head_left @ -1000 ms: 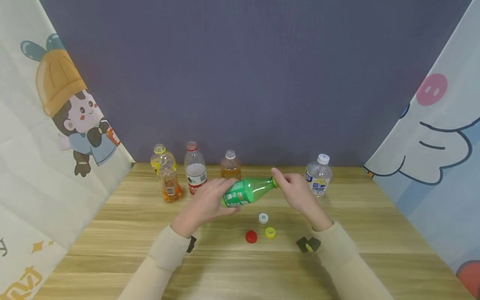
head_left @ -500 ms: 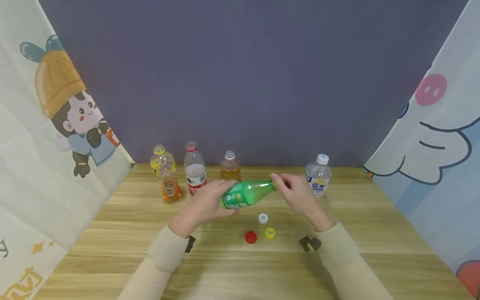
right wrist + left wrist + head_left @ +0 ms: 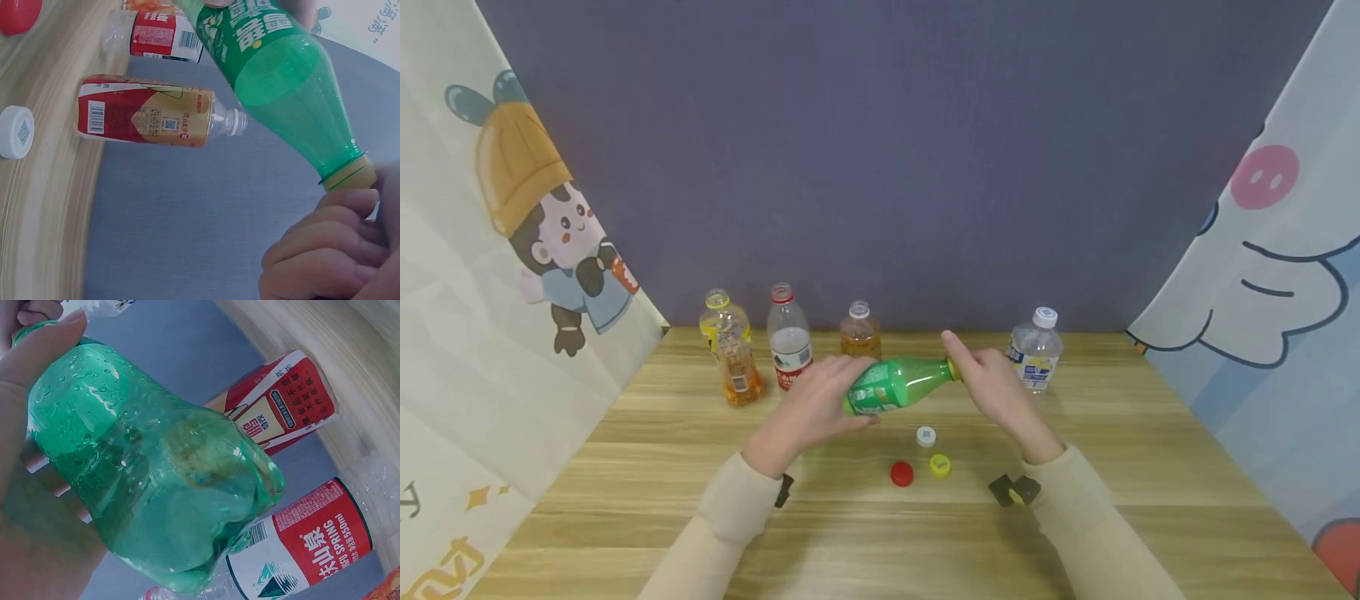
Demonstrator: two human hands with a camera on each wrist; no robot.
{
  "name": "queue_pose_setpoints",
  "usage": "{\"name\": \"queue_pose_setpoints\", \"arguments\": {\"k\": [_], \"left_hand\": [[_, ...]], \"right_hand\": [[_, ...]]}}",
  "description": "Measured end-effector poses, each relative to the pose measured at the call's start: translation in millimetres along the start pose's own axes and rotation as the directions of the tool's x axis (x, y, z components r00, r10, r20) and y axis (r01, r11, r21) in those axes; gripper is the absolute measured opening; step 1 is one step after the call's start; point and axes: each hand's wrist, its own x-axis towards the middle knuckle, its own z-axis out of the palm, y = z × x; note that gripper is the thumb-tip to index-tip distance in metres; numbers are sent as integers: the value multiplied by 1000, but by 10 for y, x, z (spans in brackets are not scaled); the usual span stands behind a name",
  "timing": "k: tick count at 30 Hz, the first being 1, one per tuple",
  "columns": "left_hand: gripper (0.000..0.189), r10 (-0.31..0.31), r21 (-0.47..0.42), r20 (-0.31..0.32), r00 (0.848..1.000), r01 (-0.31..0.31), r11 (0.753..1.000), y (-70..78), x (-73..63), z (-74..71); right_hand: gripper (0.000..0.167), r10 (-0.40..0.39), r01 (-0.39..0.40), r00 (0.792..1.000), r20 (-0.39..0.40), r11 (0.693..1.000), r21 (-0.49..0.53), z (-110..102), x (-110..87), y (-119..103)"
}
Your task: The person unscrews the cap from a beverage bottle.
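Note:
A green plastic bottle (image 3: 901, 383) lies on its side in the air above the table, its neck toward the right. My left hand (image 3: 812, 402) wraps around its lower body, the base pointing out past the fingers in the left wrist view. Some liquid shows inside, with droplets on the wall. At the neck sits a yellow cap (image 3: 352, 174), which my right hand (image 3: 1000, 390) pinches between thumb and curled fingers. In the head view that thumb points up, and the hand partly covers the cap.
Uncapped bottles stand behind: one with orange liquid (image 3: 742, 375), one with a red-and-white label (image 3: 791, 343), one amber (image 3: 861, 340). A white-capped water bottle (image 3: 1036, 354) is at right. Loose white (image 3: 927, 437), red (image 3: 902, 473) and yellow (image 3: 940, 465) caps lie in front.
My right hand twisted at the cap: half a second ago the thumb lay lower over it, and now it points up again with the cap's edge showing. The bottle has barely shifted.

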Motion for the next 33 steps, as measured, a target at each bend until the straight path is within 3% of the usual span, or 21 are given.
{"name": "queue_pose_setpoints", "arguments": {"k": [8,18,22,29,31,33], "left_hand": [[80,-7,12,5,1000,7,1000,28,-11,-10],[75,-27,-28,60,998,29,999,-12,-17,-10],[75,-40,-72,95,995,47,996,-22,-19,-41],[73,-70,-126,126,990,86,988,-8,-38,-64],[73,-74,-128,131,989,91,988,-2,-40,-63],[73,-71,-120,121,990,85,989,6,-37,-58]], "right_hand": [[62,-22,22,1000,-13,998,52,12,11,37],[57,-146,147,988,-49,989,7,48,24,69],[53,-225,224,973,-48,974,-26,54,29,75],[45,-380,377,922,-68,925,-57,65,30,121],[45,-384,381,920,-76,923,-45,63,22,123],[47,-354,353,931,-86,935,-33,59,14,114]]}}
